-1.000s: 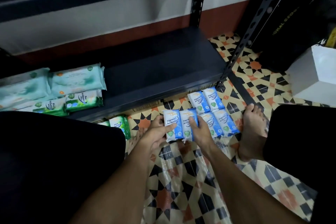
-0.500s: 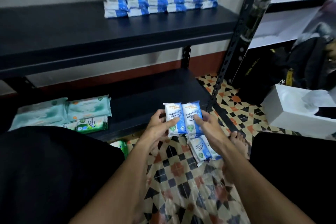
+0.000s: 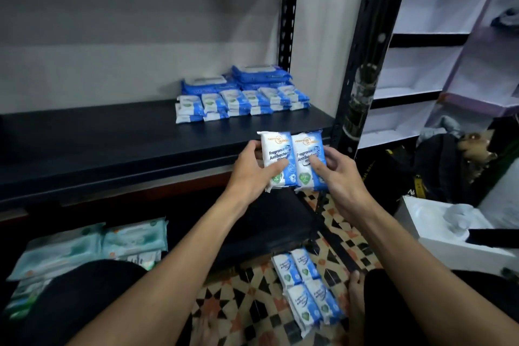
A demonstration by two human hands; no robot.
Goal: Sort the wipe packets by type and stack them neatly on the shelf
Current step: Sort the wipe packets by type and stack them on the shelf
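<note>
Left hand (image 3: 250,174), right hand (image 3: 339,177) grip blue-white wipe packets (image 3: 276,159) (upright, side by side).

The left raised packet (image 3: 276,159) reads "Fragrance Free Antibacterial Wipes" in blue, the last word partly covered. The right raised packet (image 3: 307,154) carries the same wording, half hidden. Orange brand lettering at the top of each is too blurred to read. The floor packets (image 3: 306,286) show "Fragrance" and "Antibacterial", barely legible.

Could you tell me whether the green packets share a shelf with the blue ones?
No, the green packets lie on the bottom shelf, the blue packets one higher.
</note>
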